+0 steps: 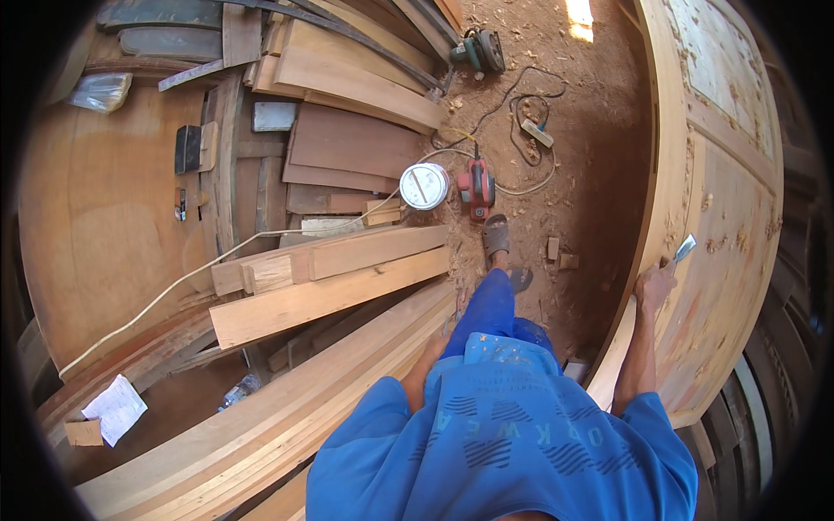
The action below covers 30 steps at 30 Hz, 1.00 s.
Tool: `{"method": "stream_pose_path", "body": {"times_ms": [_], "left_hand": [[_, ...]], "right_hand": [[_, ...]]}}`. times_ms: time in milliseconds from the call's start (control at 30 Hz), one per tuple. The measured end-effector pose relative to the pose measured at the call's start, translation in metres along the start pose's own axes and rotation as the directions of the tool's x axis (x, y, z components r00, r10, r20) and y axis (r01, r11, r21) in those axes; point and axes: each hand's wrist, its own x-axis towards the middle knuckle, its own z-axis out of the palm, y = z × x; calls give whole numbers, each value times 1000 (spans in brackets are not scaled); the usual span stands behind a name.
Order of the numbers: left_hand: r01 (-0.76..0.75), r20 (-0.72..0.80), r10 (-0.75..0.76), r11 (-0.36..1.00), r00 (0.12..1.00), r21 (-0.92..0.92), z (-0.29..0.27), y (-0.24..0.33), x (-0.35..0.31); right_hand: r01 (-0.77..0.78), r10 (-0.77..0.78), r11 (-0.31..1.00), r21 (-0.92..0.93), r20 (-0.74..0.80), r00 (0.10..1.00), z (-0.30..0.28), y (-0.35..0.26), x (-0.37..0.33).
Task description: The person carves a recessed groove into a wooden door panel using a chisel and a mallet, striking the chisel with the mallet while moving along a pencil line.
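Observation:
My right hand (653,286) rests at the near edge of a wooden door panel (717,252) on the right. Its fingers are closed round a chisel (685,248), whose flat metal blade points away over the panel. Curled shavings lie on the panel's face and along its frame. My left hand (436,349) hangs beside my left thigh, close to a stack of long pale boards (287,408). The fingers of that hand are hidden against the leg and boards, so its grip does not show.
A red electric planer (477,187) and a white bucket (424,187) stand ahead of my feet. Farther off are a circular saw (479,52) and a power strip (538,133) with loose cords. Stacked planks (330,291) fill the left. Wood blocks (560,253) lie on the shaving-strewn floor.

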Motion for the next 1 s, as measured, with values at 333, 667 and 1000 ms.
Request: {"method": "stream_pose_path", "body": {"times_ms": [333, 667, 1000], "left_hand": [[-110, -127, 126, 986, 984, 126, -47, 134, 2], [-474, -88, 481, 787, 872, -395, -113, 294, -25], [-69, -71, 353, -20, 933, -997, -115, 348, 0]], "right_hand": [[9, -10, 998, -64, -14, 1000, -7, -9, -12], [627, -662, 695, 352, -26, 749, -50, -180, -55], [610, -714, 352, 710, 625, -315, 18, -355, -101]]}}
